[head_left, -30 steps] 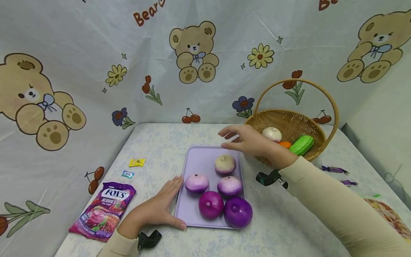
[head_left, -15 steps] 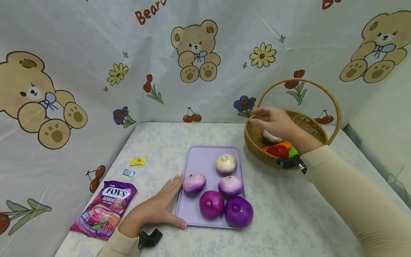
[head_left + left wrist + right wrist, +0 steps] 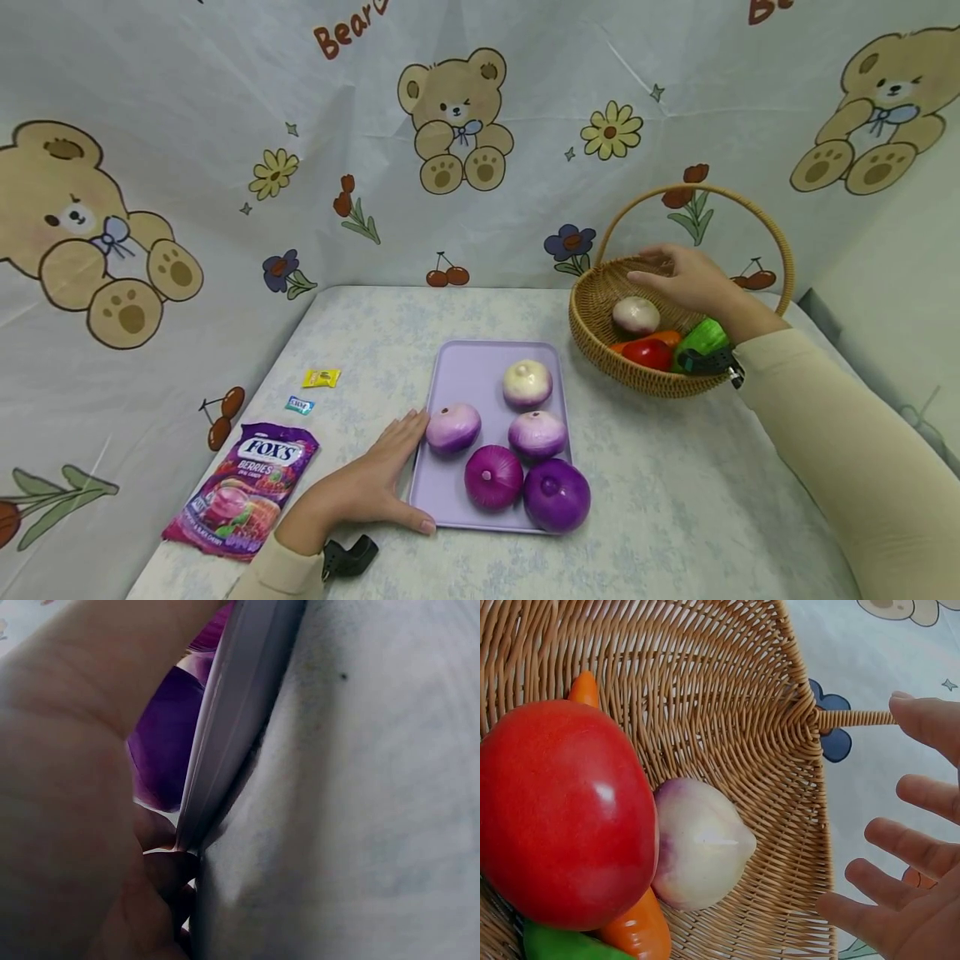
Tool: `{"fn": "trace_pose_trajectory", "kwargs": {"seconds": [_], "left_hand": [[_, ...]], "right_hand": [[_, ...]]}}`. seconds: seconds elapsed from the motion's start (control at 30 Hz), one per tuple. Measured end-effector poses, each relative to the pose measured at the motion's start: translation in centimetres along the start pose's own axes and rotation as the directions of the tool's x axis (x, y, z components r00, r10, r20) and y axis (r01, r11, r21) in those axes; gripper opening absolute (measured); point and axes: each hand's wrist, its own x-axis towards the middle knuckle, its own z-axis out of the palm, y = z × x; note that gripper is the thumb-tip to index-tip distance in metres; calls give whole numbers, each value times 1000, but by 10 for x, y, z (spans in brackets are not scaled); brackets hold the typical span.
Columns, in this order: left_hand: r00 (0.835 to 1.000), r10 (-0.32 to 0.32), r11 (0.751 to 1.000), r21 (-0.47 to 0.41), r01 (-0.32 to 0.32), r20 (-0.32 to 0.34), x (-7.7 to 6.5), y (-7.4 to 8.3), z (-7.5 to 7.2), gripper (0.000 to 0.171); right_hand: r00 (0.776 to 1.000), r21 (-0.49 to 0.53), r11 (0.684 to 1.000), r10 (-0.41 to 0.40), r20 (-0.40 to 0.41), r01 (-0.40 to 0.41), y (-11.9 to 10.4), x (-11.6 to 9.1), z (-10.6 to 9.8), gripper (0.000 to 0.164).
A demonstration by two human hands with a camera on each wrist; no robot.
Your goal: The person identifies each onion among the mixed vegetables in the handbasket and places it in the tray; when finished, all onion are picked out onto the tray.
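In the head view, my left hand [image 3: 371, 483] lies along the left edge of a lilac tray [image 3: 467, 371], with fingers extended and thumb near its front corner. The left wrist view has the fingers at the tray's side. On the tray sit several onions: a whitish one [image 3: 527, 383], two pale purple ones [image 3: 453, 427] and darker ones [image 3: 557, 496]. Over a wicker basket [image 3: 588, 321], my right hand [image 3: 690, 283] hovers with fingers loosely spread, holding nothing. Inside the basket are a white onion [image 3: 701, 844], a red tomato [image 3: 566, 817], an orange carrot [image 3: 641, 930] and a green cucumber [image 3: 703, 335].
The basket's tall handle [image 3: 776, 237] arches beside the right hand. Left of the tray lie a purple candy bag [image 3: 243, 492], a yellow wrapped candy [image 3: 321, 378] and a blue wrapped candy [image 3: 299, 405]. A bear-printed cloth [image 3: 480, 233] hangs behind the table.
My right hand has moved from above the tray's back right corner rightward over the basket. The left pale purple onion has rocked slightly toward my left hand, which stays put.
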Motion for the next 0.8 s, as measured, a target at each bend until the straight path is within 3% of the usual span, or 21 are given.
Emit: {"fn": "trace_pose_trajectory", "kwargs": {"seconds": [0.53,0.8], "left_hand": [[1000,22,1000,8,-22,-11,-1,2,-1,147],[1000,24,1000,4,-24,-10,-1,3,-1,147]], "right_hand": [[998,-2,1000,27,58,-27,7,7,9,83],[993,-45,998,48,110,-43,12,10,16,74]]}}
